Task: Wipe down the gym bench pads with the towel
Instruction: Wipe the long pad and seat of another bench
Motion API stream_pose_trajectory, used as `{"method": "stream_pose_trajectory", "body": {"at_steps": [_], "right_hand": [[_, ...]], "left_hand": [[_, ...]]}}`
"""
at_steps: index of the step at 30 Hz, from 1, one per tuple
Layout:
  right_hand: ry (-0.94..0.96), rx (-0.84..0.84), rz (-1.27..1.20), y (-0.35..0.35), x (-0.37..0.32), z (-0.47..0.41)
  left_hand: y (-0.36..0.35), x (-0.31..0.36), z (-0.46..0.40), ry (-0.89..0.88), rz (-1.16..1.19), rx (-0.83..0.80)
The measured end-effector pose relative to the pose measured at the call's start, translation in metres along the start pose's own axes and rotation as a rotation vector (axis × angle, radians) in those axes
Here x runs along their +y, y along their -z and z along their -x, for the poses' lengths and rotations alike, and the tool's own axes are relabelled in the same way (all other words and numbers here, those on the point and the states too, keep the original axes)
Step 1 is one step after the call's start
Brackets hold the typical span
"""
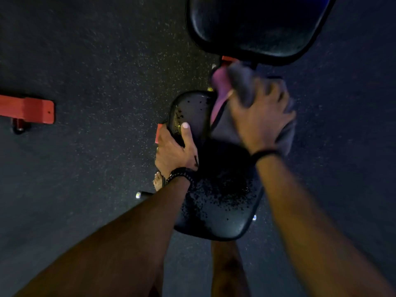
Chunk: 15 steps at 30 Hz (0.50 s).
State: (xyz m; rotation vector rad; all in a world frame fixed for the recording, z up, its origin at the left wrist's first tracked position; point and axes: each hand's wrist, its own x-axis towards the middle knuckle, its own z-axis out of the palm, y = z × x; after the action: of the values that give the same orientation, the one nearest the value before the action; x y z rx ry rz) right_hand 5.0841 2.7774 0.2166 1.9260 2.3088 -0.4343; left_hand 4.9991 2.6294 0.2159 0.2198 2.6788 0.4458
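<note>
A black seat pad (222,202) lies below me, speckled with wet droplets near its front and left edge. My left hand (175,148) grips the pad's left edge, thumb lying on top. My right hand (259,118) presses a grey towel (242,86) with a purple side onto the far right part of the seat pad; the towel is blurred. Beyond it, at the top of the view, sits the larger black back pad (257,26).
Dark speckled rubber floor (96,61) surrounds the bench. A red metal frame foot (27,110) lies on the floor at the left. Red bench frame parts (228,59) show between the pads. My foot (158,181) and leg stand beside the seat.
</note>
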Motion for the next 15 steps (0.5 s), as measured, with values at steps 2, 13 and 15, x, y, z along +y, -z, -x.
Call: {"method": "stream_pose_trajectory", "body": {"at_steps": [2, 13, 15], "right_hand": [[-0.143, -0.094, -0.163, 0.005, 0.006, -0.038], [-0.092, -0.005, -0.356, 0.005, 0.039, 0.034], [-0.132, -0.021, -0.387, 0.001, 0.036, -0.019]], "left_hand": [[0.001, 0.0, 0.002, -0.021, -0.015, 0.011], [-0.003, 0.003, 0.001, -0.037, -0.061, 0.003], [-0.003, 0.002, 0.0, -0.044, -0.058, 0.013]]}}
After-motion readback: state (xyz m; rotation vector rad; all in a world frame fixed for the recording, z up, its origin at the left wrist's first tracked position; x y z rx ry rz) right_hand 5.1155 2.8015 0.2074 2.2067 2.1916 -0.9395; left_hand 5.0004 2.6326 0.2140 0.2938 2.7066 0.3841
